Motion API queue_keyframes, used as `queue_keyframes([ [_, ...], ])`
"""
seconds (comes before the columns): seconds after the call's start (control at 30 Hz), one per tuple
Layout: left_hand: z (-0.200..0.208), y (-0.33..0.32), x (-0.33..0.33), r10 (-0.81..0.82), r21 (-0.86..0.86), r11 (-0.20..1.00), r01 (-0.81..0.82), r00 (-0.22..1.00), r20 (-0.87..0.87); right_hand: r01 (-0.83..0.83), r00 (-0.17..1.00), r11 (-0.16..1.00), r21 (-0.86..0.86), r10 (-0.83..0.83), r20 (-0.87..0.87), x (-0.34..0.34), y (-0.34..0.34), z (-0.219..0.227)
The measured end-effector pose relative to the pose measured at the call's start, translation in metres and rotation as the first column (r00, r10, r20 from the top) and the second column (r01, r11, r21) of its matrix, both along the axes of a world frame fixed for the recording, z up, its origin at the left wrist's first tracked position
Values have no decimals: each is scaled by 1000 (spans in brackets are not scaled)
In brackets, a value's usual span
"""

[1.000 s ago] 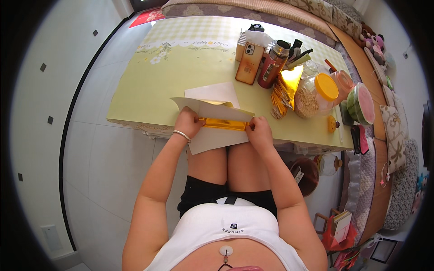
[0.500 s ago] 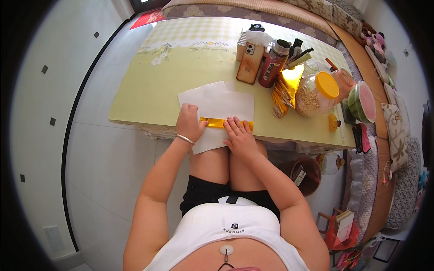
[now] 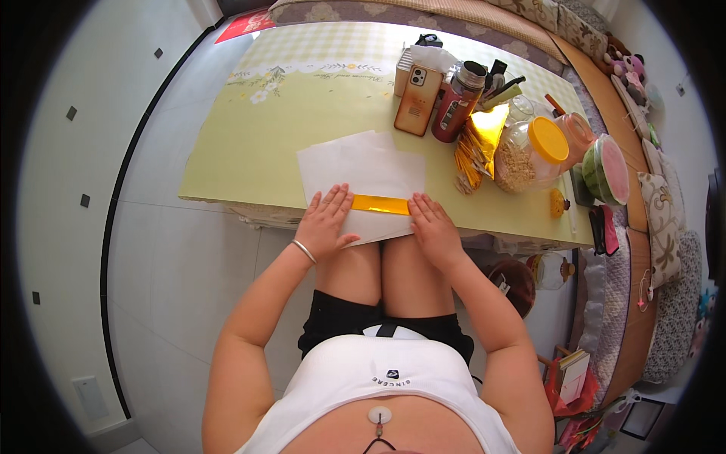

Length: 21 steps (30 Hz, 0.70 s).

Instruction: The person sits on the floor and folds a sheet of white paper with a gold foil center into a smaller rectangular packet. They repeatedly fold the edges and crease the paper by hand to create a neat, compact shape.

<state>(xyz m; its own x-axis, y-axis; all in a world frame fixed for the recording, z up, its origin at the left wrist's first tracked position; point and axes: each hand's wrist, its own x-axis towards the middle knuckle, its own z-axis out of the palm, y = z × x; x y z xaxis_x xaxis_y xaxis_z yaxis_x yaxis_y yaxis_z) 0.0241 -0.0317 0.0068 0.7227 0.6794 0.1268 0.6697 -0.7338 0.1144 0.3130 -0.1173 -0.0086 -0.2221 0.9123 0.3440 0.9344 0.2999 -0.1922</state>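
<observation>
A shiny gold strip [image 3: 381, 204] lies across white paper sheets [image 3: 363, 167] at the table's near edge. My left hand [image 3: 327, 217] rests flat on the strip's left end, fingers stretched out. At the other end, my right hand [image 3: 433, 224] presses down with its fingers extended and close together. Both palms cover the strip's ends, so its full length is hidden. Several sheets overlap beneath it, and the nearest one juts past the table edge above my thighs.
On the table's right stand an orange phone [image 3: 418, 101], a red bottle [image 3: 457, 104], gold foil packets [image 3: 485, 141], a yellow-lidded jar [image 3: 522, 155] and a cut watermelon [image 3: 605, 171]. A dark red bin [image 3: 516, 287] sits below the table. The pale yellow tablecloth [image 3: 242, 147] extends to the left.
My left hand has uncurled from a closed grip and now lies flat on the strip's left end. My right hand has slid rightward to the other end, uncovering the gold middle.
</observation>
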Motion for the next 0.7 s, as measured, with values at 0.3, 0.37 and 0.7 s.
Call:
queue_keyframes([
  [0.3,18,0,28,63,277,957,-85,994,90,-107,984,987,116,89,155,3,15,13],
  [0.37,28,-1,42,41,148,987,-61,991,131,-77,996,985,154,69,60,6,13,6],
  [0.7,28,-11,83,-109,274,961,28,952,286,-77,978,985,153,105,-180,-9,-7,51],
])
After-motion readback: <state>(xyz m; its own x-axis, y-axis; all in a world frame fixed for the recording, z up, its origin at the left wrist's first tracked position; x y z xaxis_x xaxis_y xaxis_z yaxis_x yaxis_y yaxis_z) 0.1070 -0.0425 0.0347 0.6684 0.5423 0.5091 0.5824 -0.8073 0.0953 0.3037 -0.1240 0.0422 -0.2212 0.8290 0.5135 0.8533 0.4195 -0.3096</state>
